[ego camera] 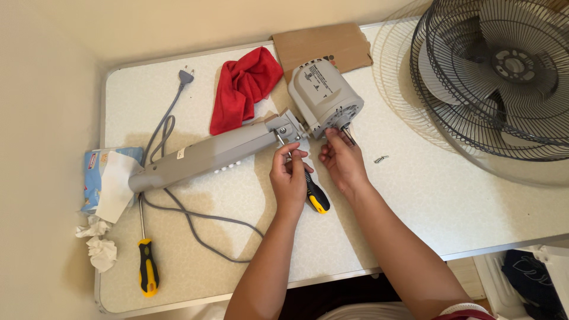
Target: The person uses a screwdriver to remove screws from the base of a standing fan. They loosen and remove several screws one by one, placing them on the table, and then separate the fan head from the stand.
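A grey fan body lies on the white table (415, 195): a long neck (207, 157) at the left, joined to a round motor housing (325, 98) at the right. My left hand (288, 178) grips a black-and-yellow screwdriver (314, 194), its shaft pointing up at the joint between neck and housing. My right hand (342, 160) touches the front of the motor housing near the shaft, with the fingers curled against it.
A second yellow-handled screwdriver (146, 261) lies at the front left. A grey cable with plug (178, 95), red cloth (244, 86), cardboard (323, 44), tissue pack (104, 181) and crumpled tissues (98, 243) surround the fan. Fan grilles and blade (492, 77) fill the right. Loose screws (380, 159) lie nearby.
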